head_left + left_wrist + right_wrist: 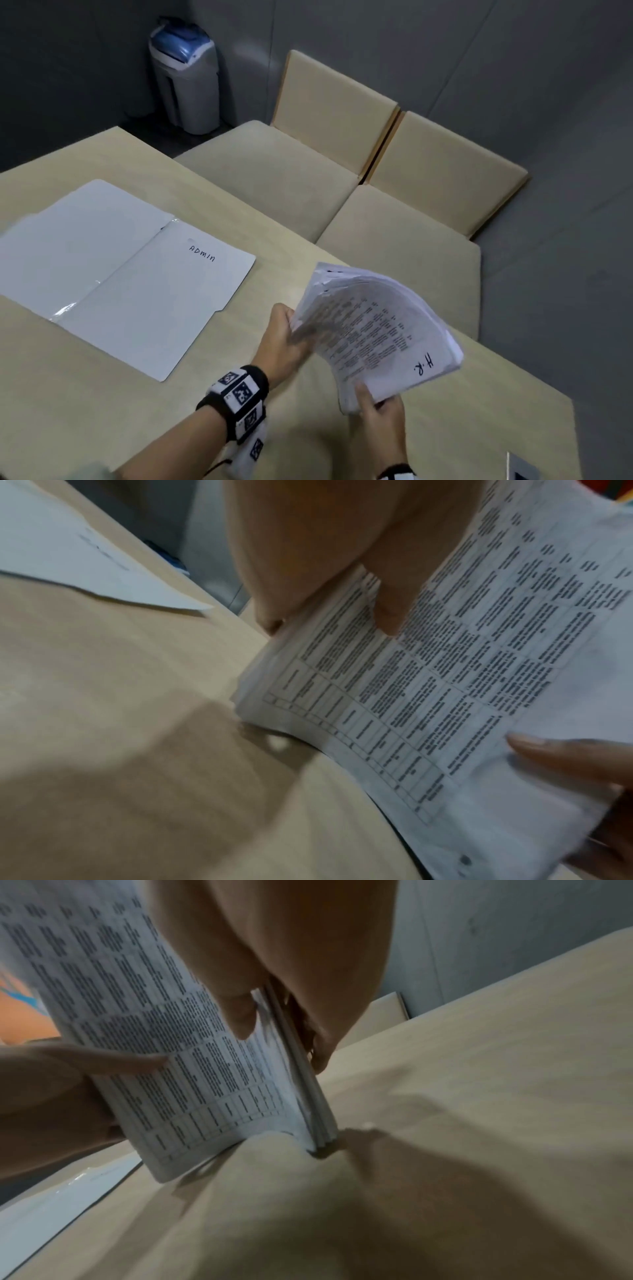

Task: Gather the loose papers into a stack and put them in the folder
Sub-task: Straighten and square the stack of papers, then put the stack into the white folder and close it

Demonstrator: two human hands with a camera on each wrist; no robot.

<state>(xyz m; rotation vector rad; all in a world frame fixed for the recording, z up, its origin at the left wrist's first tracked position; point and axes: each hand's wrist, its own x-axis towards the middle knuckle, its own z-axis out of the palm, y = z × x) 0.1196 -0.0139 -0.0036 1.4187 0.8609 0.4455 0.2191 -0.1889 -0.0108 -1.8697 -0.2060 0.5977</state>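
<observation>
— Both hands on it? 
— Yes: left hand point(279, 342) grips the left edge of the thick white stack of printed papers point(376, 329), right hand point(380, 418) pinches its near corner, lower right of frame. 
— And the white card folder point(116, 270)? 
— Open flat on the beige wooden table point(102, 411), left of frame, apart from the stack.
</observation>
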